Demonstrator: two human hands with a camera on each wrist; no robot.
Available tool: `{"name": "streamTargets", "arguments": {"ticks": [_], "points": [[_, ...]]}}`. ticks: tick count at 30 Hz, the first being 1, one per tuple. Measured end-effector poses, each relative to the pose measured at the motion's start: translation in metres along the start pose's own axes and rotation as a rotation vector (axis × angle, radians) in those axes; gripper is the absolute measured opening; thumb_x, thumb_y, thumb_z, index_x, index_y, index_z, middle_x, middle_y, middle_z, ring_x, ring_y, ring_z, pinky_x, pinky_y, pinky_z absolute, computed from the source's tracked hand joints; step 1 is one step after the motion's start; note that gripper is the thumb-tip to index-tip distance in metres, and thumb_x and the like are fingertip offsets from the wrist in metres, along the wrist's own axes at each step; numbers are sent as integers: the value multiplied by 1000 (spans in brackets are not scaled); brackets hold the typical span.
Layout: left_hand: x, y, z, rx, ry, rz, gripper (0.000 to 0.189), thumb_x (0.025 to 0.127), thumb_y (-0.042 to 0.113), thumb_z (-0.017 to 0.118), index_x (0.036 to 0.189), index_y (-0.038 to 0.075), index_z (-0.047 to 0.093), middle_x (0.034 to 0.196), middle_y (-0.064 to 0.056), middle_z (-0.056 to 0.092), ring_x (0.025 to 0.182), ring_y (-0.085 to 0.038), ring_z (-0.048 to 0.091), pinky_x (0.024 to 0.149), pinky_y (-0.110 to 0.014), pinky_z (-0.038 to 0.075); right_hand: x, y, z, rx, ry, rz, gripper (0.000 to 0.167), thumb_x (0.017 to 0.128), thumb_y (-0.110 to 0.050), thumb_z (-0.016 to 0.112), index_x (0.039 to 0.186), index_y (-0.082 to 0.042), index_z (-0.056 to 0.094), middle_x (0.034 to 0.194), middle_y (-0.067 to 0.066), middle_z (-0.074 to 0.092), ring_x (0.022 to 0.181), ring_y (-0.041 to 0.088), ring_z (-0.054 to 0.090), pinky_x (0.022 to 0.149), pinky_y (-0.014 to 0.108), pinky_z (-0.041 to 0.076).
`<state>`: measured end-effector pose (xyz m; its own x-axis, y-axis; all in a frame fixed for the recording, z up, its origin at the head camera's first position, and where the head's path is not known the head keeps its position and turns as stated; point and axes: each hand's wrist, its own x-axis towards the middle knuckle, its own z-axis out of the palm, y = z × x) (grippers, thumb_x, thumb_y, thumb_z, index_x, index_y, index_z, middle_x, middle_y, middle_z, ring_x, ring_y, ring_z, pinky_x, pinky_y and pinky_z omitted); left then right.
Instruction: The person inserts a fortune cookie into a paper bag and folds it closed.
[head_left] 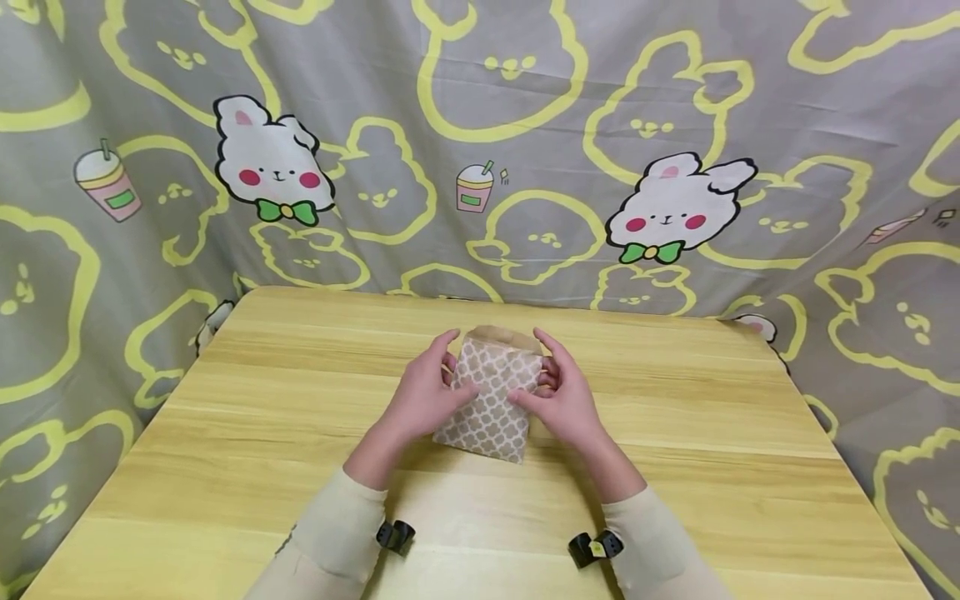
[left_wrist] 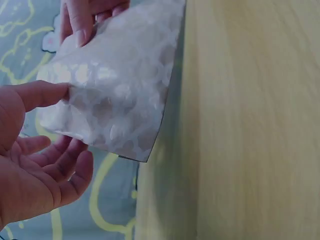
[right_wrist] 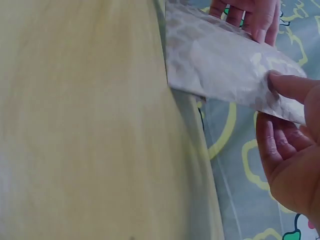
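A flat paper bag, brown with a white lattice print, is held up over the table by both hands. Its plain brown top flap points away from me. The left hand pinches the bag's left side, thumb on the printed face and fingers behind. On the opposite side the right hand grips it the same way, its thumb pressing the front. In the left wrist view the printed face bulges slightly and catches the light. What the bag contains is hidden.
The light wood-grain table spreads under the hands. Behind and beside it hangs a grey curtain with yellow outlines and white cartoon animals. Black wrist cameras sit on the beige sleeves.
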<state>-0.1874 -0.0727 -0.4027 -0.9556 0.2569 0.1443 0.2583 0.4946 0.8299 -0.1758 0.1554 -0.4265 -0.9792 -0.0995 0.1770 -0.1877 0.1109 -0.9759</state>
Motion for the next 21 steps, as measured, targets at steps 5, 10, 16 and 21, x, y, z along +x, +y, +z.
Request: {"name": "streamTargets", "arguments": {"ticks": [5,10,16,21], "points": [[-3,6,-1,-37,40,31,66,80,11,84,137,6,52,94,-4,54,84,-21,54,68,-35,49,-2,-8,-1,-16,71,-92,89,72,10,85,149,-10,46,105,16,59,88,23,56,71,23,51],[-5,7,-2,-49,68,109,39,79,5,84,112,8,64,90,-4,58,83,-25,57,68,-36,51,-4,-13,-4,-42,118,-181,76,71,15,82,140,-2,55,100,15,59,84,24,60,77,32,55],[-7,9,0,-47,34,164,36,81,12,84,111,10,65,96,-1,61,88,-21,57,77,-40,52,-11,-27,-2,-69,86,-261,51,74,17,79,122,8,64,101,17,67,85,19,64,78,34,55],[-8,9,5,-110,19,250,44,82,16,84,120,12,63,98,1,64,88,-19,60,78,-46,53,-18,-39,3,-56,50,-345,35,76,17,77,109,14,66,100,19,69,81,15,66,71,29,55]]}}
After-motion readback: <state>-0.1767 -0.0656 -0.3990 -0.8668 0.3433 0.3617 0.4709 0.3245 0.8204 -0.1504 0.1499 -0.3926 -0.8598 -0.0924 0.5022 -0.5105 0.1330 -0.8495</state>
